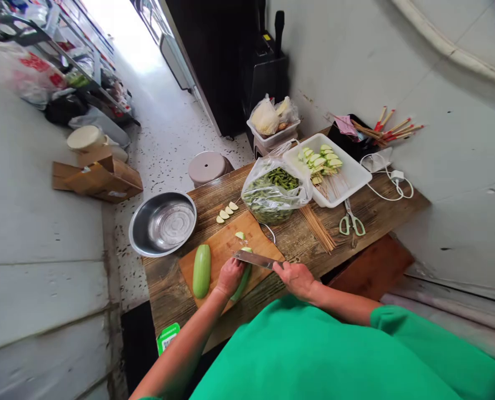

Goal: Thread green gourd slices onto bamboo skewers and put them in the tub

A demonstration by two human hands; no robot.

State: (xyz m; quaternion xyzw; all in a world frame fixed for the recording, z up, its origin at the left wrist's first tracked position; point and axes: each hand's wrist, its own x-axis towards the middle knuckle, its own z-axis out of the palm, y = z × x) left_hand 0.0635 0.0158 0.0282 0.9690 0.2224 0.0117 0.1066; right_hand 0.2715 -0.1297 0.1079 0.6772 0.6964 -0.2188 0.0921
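My right hand [297, 279] grips the handle of a kitchen knife [256, 259], whose blade lies across the far end of a cut zucchini [242, 282]. My left hand [229, 276] is closed on that zucchini, its fingertips close to the blade and partly hidden. Beneath both is a wooden cutting board [224, 240]. Another zucchini [201, 271] rests at the board's left side. One cut slice [239, 235] lies just beyond the knife. Several zucchini slices [227, 212] sit in a row on the wooden table [168, 286], past the board.
Left stands a steel basin [164, 223]. Behind the board are a plastic bag of green beans [274, 189] and a white tray [358, 180] with skewered slices. Bamboo skewers [317, 228] and scissors [350, 219] lie to the right. A stool [208, 168] stands beyond the table.
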